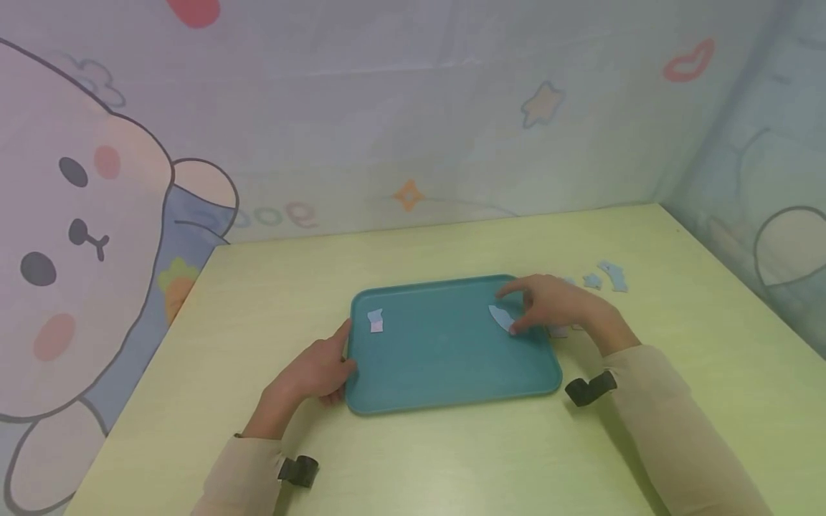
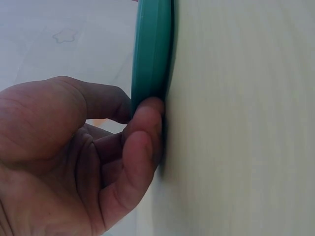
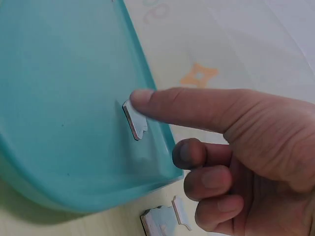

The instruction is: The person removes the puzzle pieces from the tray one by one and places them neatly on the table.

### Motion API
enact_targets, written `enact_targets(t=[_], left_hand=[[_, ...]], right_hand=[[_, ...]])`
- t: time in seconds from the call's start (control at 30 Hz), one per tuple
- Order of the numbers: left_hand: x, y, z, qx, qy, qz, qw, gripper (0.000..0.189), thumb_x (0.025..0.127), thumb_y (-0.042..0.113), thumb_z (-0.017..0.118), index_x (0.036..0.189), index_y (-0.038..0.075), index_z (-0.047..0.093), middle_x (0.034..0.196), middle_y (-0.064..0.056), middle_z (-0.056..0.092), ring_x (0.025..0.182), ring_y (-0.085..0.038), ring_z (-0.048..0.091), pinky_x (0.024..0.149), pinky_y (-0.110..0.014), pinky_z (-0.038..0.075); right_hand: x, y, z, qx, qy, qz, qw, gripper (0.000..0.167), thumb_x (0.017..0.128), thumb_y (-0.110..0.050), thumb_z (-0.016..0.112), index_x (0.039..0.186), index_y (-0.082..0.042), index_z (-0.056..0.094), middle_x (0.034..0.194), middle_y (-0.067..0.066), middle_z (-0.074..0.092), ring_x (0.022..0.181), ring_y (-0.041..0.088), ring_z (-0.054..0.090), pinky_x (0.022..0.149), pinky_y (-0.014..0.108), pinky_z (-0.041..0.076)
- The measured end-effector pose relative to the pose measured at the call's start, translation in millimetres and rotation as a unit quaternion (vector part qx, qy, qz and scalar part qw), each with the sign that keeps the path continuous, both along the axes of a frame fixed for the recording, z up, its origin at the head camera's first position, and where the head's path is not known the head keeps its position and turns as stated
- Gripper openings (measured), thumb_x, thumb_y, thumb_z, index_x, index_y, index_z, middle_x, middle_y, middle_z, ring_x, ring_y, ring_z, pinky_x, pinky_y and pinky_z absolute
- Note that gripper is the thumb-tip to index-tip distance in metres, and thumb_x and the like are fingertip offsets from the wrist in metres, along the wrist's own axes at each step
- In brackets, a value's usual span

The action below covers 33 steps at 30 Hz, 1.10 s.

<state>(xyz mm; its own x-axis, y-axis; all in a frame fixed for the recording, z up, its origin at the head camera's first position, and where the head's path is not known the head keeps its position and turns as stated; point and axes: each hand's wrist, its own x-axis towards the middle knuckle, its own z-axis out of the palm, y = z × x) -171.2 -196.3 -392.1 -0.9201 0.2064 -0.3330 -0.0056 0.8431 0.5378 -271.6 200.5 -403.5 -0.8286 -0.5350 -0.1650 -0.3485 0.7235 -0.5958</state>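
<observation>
A teal tray [image 1: 452,344] lies on the table. My left hand [image 1: 319,369] grips its left rim, thumb on the upper edge and fingers curled against the underside, as the left wrist view shows. Over the tray's right part is my right hand [image 1: 555,301], its thumb tip at one end of a pale blue curved puzzle piece [image 1: 500,317]. The index finger reaches out apart from the thumb, with a gap between them. In the right wrist view the straight thumb overlaps that piece [image 3: 135,120]. A small blue and pink puzzle piece [image 1: 376,321] lies near the tray's left end.
Right of the tray, several puzzle pieces lie on the pale yellow table [image 1: 413,459], among them a curved one [image 1: 614,276] and a small one [image 1: 592,281]; others are partly behind the right hand. A printed cloth [image 1: 361,129] hangs behind the table.
</observation>
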Motion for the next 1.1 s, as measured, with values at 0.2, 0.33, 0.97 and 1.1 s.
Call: enact_targets(t=[0.2,0.33,0.97,1.1], left_hand=[[0.5,-0.2,-3.0,0.002,-0.001,0.0,1.0,0.077,0.102,0.007,0.047,0.167,-0.004,0.009,0.063,-0.008,0.064,0.049,-0.016,0.06,0.053,-0.03,0.053],[2.2,1.7,-1.4,0.004,0.0,-0.002,1.0,0.077,0.101,0.007,0.047,0.167,-0.005,0.01,0.063,-0.008,0.063,0.049,-0.015,0.059,0.053,-0.03,0.053],[1.0,2.5,-4.1,0.002,0.0,0.005,1.0,0.077,0.101,0.007,0.047,0.168,-0.004,0.011,0.064,-0.009,0.064,0.049,-0.016,0.06,0.052,-0.031,0.054],[0.0,2.0,-5.1,0.001,0.003,0.001,1.0,0.077,0.1,0.006,0.047,0.167,-0.004,0.011,0.063,-0.009,0.064,0.048,-0.016,0.06,0.052,-0.031,0.054]], right_hand=[[1.0,-1.7,-1.8,0.018,-0.004,0.031,0.9994,0.066,0.089,-0.023,0.084,0.15,-0.012,0.06,0.075,-0.004,0.04,0.07,0.015,0.039,0.068,0.033,0.038],[3.4,-4.5,-1.2,0.044,0.007,0.035,0.9984,0.063,0.091,-0.027,0.082,0.15,-0.016,0.061,0.101,0.003,0.064,0.082,0.017,0.048,0.084,0.038,0.046],[-0.6,-4.5,-7.7,0.041,0.019,0.043,0.9981,0.061,0.092,-0.032,0.083,0.147,-0.017,0.064,0.141,0.015,0.065,0.101,0.022,0.058,0.094,0.047,0.053],[-0.6,-5.7,-8.1,0.043,0.02,0.047,0.9977,0.058,0.093,-0.031,0.081,0.148,-0.017,0.064,0.149,0.017,0.062,0.116,0.025,0.062,0.101,0.051,0.053]])
